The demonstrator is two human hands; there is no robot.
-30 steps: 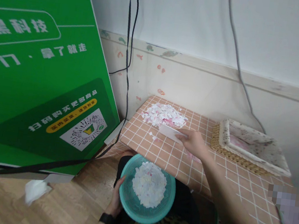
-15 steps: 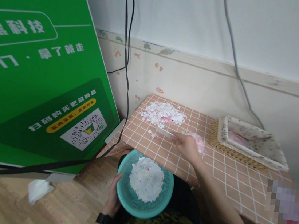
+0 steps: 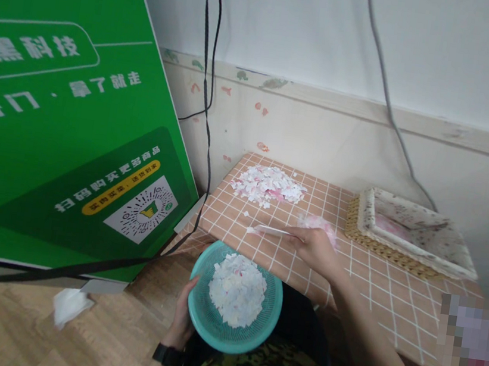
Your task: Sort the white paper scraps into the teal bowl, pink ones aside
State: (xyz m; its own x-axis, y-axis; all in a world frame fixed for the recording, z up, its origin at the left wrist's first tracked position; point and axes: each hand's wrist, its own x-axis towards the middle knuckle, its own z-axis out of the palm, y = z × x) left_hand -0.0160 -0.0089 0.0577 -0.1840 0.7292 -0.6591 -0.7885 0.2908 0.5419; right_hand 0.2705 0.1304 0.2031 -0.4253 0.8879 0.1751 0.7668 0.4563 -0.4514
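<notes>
A teal plastic colander [image 3: 269,324] is gripped at its left rim by my left hand [image 3: 183,313], just below the table's front edge. Inside it lies a heap of white paper scraps [image 3: 237,290] with a few pink bits. My right hand [image 3: 313,247] is closed on a thin white flat strip [image 3: 272,230], held low over the tabletop near the front edge. A few loose scraps [image 3: 252,230] lie at the strip's left end. Farther back sits a larger pile of torn white and pink paper [image 3: 269,185]. Behind my right hand is a pinkish heap [image 3: 321,224], partly hidden.
The table [image 3: 375,284] has a brown checked cloth. A cloth-lined wicker basket [image 3: 414,262] stands at the back right, against the wall. A green cabinet panel [image 3: 74,142] rises at the left, with black cables [image 3: 208,100] hanging beside it. A white bag-like item [image 3: 70,306] lies on the floor.
My right hand has drawn the white strip toward the table's front edge, bringing a few scraps nearer. The colander stays in my left hand, almost unmoved.
</notes>
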